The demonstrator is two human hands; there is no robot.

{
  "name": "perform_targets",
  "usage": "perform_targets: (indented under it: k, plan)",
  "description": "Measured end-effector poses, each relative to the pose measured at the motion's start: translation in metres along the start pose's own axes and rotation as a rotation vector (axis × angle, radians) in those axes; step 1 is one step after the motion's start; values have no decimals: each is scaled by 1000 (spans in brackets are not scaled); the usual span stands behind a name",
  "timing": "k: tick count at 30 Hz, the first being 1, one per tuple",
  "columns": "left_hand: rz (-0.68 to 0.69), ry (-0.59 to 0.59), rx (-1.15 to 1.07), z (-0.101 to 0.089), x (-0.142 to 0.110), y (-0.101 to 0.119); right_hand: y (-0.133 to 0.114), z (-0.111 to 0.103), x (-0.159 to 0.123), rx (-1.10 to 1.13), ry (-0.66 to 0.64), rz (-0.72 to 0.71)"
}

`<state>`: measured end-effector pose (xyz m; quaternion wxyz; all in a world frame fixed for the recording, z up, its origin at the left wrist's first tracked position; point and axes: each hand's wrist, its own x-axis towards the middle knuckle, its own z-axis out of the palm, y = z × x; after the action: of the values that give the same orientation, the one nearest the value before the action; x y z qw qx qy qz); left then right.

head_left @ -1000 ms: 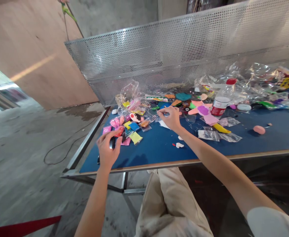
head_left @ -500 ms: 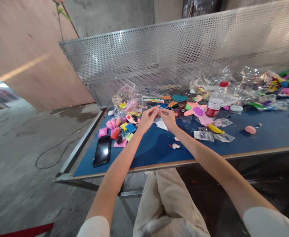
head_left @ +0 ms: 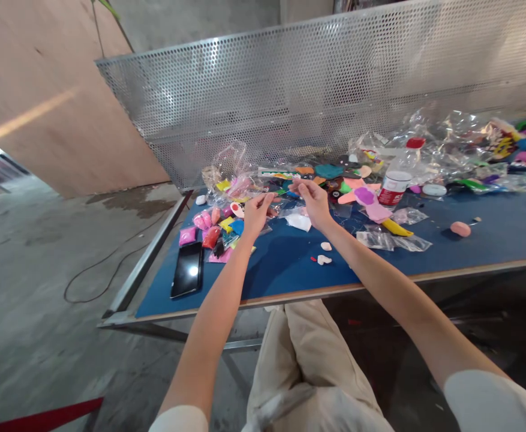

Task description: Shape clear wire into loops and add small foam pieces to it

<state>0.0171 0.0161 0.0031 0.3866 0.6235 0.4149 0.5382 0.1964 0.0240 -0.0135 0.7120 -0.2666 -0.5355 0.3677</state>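
My left hand [head_left: 257, 213] and my right hand [head_left: 312, 198] are raised side by side over the blue table [head_left: 289, 270], a short gap between them. Both are closed in a pinch. A thin clear plastic bag [head_left: 285, 201] seems stretched between them; what is in it I cannot make out. Small packets of coloured clay [head_left: 215, 231] lie just left of my left hand. A white clay lump [head_left: 299, 221] lies under my hands. Two small white pieces [head_left: 324, 253] lie nearer me.
A black phone [head_left: 187, 278] lies near the table's left front corner. A red-capped bottle [head_left: 396, 174], foam shapes [head_left: 366, 201], a pink clay lump [head_left: 460, 228] and crumpled clear bags [head_left: 451, 147] cover the back and right. A perforated metal screen [head_left: 312, 90] stands behind.
My left hand set the phone down at the left front and came up to meet my right hand. The two hands have now drawn slightly apart, pinching the plastic.
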Motion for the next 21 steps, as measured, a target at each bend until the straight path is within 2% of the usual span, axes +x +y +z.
perform_targets:
  k: [5,10,13,16,21]
  plan:
    - [-24,23,-36,-1,-1,1,2,-2,3,324,21,147]
    - [-31,33,-42,-2,-1,1,-3,-3,3,421,26,291]
    - [18,17,-33,-5,0,2,-6,-5,3,474,-14,297]
    - [73,-16,-10,-9,0,5,-9,-6,3,448,-59,278]
    - [87,-37,43,-13,0,10,-14,-11,3,230,-133,283]
